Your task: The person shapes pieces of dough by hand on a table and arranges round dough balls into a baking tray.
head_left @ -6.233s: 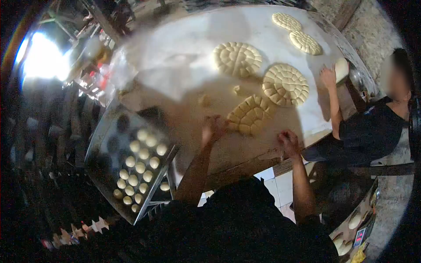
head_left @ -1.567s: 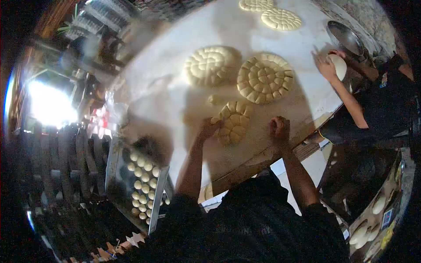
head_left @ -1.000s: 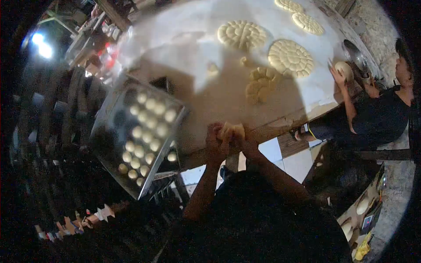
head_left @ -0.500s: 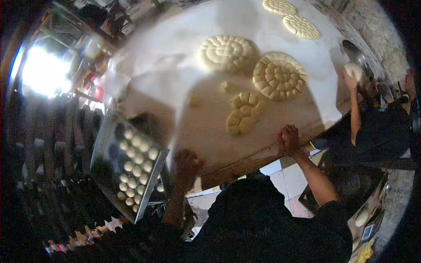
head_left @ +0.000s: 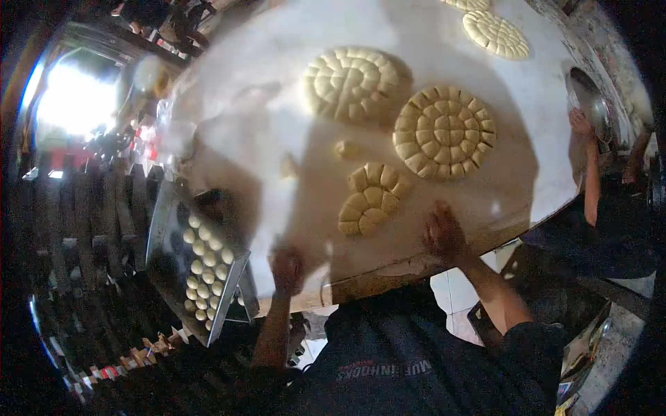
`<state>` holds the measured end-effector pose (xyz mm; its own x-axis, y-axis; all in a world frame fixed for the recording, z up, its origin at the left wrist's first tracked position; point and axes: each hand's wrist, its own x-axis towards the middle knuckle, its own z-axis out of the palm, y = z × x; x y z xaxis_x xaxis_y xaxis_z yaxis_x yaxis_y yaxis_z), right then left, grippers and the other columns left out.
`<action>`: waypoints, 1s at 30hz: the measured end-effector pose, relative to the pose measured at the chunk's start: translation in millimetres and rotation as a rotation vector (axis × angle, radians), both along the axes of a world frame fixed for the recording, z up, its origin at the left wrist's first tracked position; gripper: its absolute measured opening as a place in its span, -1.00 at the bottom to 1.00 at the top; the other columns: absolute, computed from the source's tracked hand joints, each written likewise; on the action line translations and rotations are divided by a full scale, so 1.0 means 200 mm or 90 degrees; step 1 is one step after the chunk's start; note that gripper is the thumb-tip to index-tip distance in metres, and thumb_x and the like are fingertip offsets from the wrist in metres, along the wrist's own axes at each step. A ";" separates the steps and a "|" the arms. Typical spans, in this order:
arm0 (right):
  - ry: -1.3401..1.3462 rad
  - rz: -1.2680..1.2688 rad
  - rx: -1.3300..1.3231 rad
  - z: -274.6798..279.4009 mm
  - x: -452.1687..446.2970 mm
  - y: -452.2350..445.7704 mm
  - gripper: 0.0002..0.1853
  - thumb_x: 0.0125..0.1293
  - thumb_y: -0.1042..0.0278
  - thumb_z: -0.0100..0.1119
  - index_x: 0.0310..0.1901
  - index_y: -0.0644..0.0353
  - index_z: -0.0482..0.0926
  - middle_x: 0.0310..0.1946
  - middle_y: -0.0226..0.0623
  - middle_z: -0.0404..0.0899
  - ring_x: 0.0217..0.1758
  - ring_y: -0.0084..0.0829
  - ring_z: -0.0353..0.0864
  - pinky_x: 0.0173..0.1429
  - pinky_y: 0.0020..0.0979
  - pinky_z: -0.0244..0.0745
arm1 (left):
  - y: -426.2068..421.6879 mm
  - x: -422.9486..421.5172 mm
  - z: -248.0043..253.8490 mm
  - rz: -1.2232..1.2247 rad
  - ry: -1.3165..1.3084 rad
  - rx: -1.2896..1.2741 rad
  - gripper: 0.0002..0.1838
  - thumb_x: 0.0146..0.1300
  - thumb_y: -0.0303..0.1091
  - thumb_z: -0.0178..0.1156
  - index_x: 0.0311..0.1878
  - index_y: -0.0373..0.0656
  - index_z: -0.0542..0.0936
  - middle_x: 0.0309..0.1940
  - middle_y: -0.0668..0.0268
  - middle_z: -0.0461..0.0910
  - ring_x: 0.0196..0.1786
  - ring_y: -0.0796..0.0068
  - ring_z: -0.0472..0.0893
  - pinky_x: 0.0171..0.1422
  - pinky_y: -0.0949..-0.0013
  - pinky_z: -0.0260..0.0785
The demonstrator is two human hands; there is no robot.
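L hand [head_left: 287,269] at tabletop's [head_left: 444,191] near edge, approx. curled, opening & hold can't be told; R hand [head_left: 442,230] part-open, fingers fwd, anything under palm hidden; part-round of cut dough [head_left: 374,200] on tabletop, btwn & beyond both, nr sm. dough lump [head_left: 349,150].

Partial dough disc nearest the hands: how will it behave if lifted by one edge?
The partial dough disc will probably sag or split along its grooves, since they divide it into many small pieces. Lying broad and flat on the table, it seems unlikely to roll or tip.
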<state>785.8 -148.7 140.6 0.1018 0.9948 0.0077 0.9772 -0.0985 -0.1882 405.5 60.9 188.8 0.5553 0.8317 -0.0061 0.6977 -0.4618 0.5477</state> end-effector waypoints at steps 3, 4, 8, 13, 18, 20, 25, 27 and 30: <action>0.192 -0.098 0.095 0.21 -0.01 0.30 -0.60 0.22 0.32 0.04 0.03 0.41 0.40 0.07 0.23 0.36 0.18 0.25 0.33 0.41 0.10 0.07 | 0.29 0.21 -0.21 0.066 -0.012 -0.003 -0.74 0.33 -0.22 0.08 -0.02 -0.16 0.50 -0.09 0.22 0.51 -0.06 0.20 0.50 0.16 0.19 0.33; 0.180 -0.137 0.131 0.13 -0.12 0.33 -0.67 0.25 0.33 0.02 -0.04 0.38 0.43 0.08 0.20 0.35 0.21 0.23 0.29 0.39 0.10 0.09 | 0.30 0.25 -0.27 0.101 -0.023 -0.007 -0.69 0.36 -0.22 0.04 0.05 -0.17 0.50 -0.12 0.29 0.52 -0.07 0.24 0.49 0.14 0.26 0.35; 0.173 -0.019 0.135 0.20 -0.26 0.14 -0.73 0.27 0.33 -0.02 -0.11 0.35 0.45 0.09 0.16 0.34 0.24 0.19 0.24 0.37 0.09 0.11 | -0.08 0.25 -0.31 -0.186 0.064 0.328 -0.63 0.26 -0.24 0.09 0.10 -0.14 0.48 0.07 0.05 0.44 0.19 0.13 0.39 0.28 0.06 0.22; 0.117 -0.083 0.166 0.00 0.06 0.07 -0.76 0.23 0.27 -0.02 -0.23 0.31 0.42 -0.16 0.03 0.40 0.04 0.04 0.36 0.31 0.02 0.17 | 0.08 0.15 0.15 -0.182 0.500 -0.188 -0.62 0.26 -0.16 0.10 0.09 -0.12 0.49 0.02 0.19 0.50 0.18 0.21 0.43 0.23 0.07 0.28; 0.041 -0.224 0.399 0.16 -0.08 0.48 -0.75 0.29 0.22 -0.07 -0.28 0.27 0.38 -0.29 -0.06 0.36 -0.10 -0.05 0.34 0.06 -0.03 0.22 | 0.27 0.22 -0.13 0.066 -0.312 -0.121 -0.69 0.29 -0.25 0.02 0.01 -0.20 0.50 -0.03 0.14 0.52 0.04 0.25 0.50 0.15 0.19 0.37; 0.210 -0.266 0.232 0.11 -0.19 0.40 -0.73 0.32 0.20 -0.01 -0.26 0.29 0.41 -0.25 -0.03 0.39 -0.08 -0.04 0.36 0.13 -0.03 0.21 | 0.13 0.28 -0.20 -0.078 -0.354 -0.081 -0.72 0.26 -0.31 0.03 0.00 -0.18 0.50 0.04 0.13 0.48 0.14 0.23 0.44 0.23 0.17 0.31; 0.451 -0.354 0.145 0.12 -0.22 0.08 -0.69 0.34 0.22 -0.07 -0.22 0.35 0.48 -0.19 -0.09 0.47 -0.01 -0.18 0.45 0.14 -0.15 0.30 | -0.15 -0.04 0.08 -0.290 -0.095 -0.078 -0.62 0.18 -0.34 0.07 0.10 -0.12 0.46 0.08 0.03 0.45 0.18 0.06 0.44 0.30 0.08 0.25; 0.287 -0.331 -0.008 0.41 -0.17 0.09 -0.70 0.34 0.23 -0.08 -0.22 0.35 0.48 -0.19 -0.14 0.49 -0.03 -0.26 0.47 0.07 -0.22 0.37 | -0.14 -0.31 0.44 -0.239 -0.170 -0.206 -0.61 0.20 -0.34 0.07 0.12 -0.12 0.44 0.07 0.01 0.45 0.16 0.03 0.44 0.28 0.07 0.26; 0.544 -0.499 -0.031 0.53 -0.24 0.27 -0.78 0.28 0.28 0.05 -0.23 0.28 0.54 -0.32 -0.26 0.53 -0.26 -0.46 0.52 -0.16 -0.41 0.45 | 0.07 -0.77 0.88 -0.071 -0.241 -0.227 -0.58 0.22 -0.34 0.07 0.17 -0.13 0.40 0.04 -0.02 0.45 0.14 -0.01 0.44 0.26 0.06 0.27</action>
<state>737.6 -94.8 247.3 0.6435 0.6542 -0.3975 0.2021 -0.6460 -0.7361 250.8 75.2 365.1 0.6580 0.7506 -0.0599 0.3778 -0.2603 0.8885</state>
